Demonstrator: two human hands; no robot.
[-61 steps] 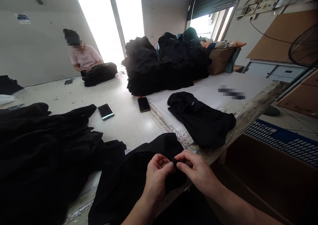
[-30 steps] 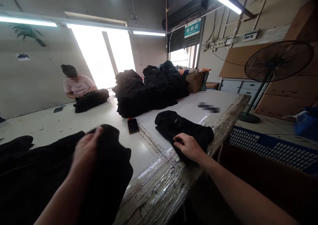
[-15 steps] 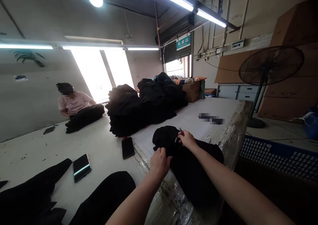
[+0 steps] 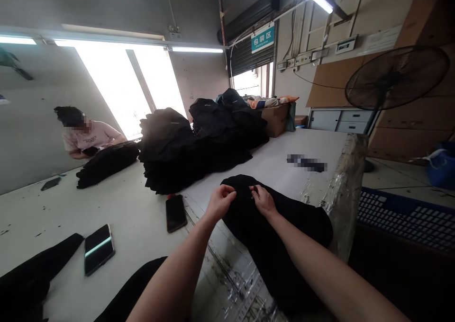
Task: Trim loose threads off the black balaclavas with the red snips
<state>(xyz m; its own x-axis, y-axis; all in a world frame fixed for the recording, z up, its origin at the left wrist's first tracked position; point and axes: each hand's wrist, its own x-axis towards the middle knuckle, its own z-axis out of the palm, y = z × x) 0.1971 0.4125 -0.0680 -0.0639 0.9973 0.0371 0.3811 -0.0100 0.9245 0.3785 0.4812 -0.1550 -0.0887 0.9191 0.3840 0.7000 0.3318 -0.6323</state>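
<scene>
A black cloth garment [image 4: 284, 255] lies over the corner of the table and hangs past its near edge. Over the far left part of the cloth, my left hand [image 4: 219, 201] is closed, thumb and forefinger pinched together; whatever is between the tips is too small to make out. Just to its right, my right hand [image 4: 263, 201] rests on the same garment, closed around a small dark tool [image 4: 255, 188] whose kind is mostly hidden by the fingers. The white lettering seen on the cloth earlier is hardly visible now.
Tall piles of folded black garments [image 4: 167, 147] stand beyond my hands. Two phones [image 4: 176, 213] and more black cloth [image 4: 31, 279] lie on the left. A person [image 4: 92, 135] sits at the far left. A blue crate [image 4: 405, 218] and standing fan [image 4: 394, 78] are right.
My left hand has moved up and forward across the garment, near the right hand. The cloth's far end has shifted, and the view has turned slightly right and down.
</scene>
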